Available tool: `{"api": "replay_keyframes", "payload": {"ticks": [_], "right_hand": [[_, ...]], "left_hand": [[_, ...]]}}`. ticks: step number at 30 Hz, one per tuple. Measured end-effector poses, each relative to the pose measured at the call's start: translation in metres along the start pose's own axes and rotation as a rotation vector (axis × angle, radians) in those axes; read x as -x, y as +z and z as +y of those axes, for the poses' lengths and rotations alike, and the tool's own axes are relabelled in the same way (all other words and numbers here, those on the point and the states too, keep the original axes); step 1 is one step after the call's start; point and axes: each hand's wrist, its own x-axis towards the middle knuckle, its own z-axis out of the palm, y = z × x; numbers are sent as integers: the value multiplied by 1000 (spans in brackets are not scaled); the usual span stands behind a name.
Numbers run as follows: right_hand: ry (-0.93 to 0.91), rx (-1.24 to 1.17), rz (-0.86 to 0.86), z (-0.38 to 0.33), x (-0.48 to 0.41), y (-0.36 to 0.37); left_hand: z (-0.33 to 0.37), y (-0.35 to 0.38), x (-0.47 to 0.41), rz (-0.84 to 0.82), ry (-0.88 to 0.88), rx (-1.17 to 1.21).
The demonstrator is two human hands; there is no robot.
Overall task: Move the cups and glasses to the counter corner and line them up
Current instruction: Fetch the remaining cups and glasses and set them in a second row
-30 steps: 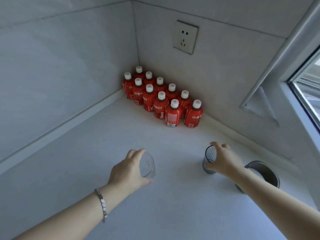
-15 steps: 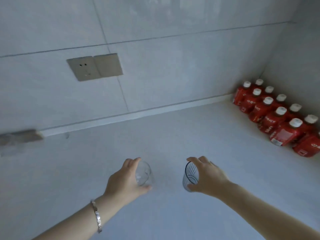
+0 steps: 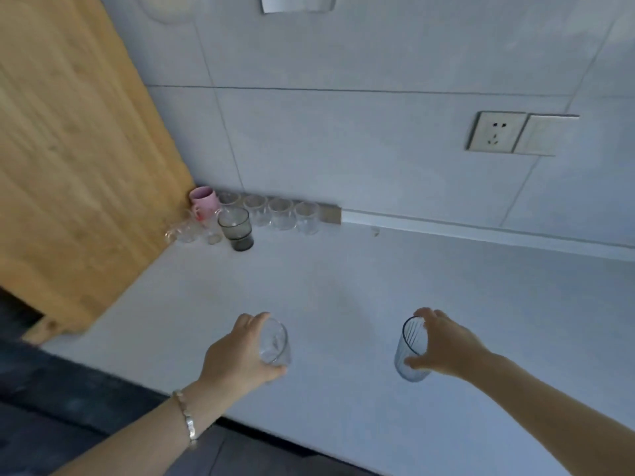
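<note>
My left hand (image 3: 237, 359) grips a clear glass (image 3: 275, 343), held above the white counter (image 3: 343, 297). My right hand (image 3: 446, 345) grips a ribbed grey glass (image 3: 409, 352), also off the counter. In the far left corner stand a pink mug (image 3: 203, 201), a dark smoky glass (image 3: 236, 228), a row of several clear glasses (image 3: 280, 214) along the wall, and a few small clear glasses (image 3: 187, 231) beside the wooden panel.
A wooden panel (image 3: 68, 149) closes the counter's left end. The tiled wall carries a socket and switch plate (image 3: 515, 134). The counter's front edge (image 3: 240, 420) runs just below my hands, with dark floor beyond it.
The view has swung left, from the red bottles in the right corner to the left corner with the cups. Both hands carried their glasses along.
</note>
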Motion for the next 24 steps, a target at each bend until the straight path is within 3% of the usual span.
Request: {"api": "replay_keyframes", "payload": {"ticks": [12, 24], "right_hand": [[-52, 68, -59, -130, -106, 33], [-2, 17, 29, -201, -212, 16]], "left_hand": [[-128, -41, -79, -33, -89, 54], [-121, -38, -253, -165, 120, -96]]}}
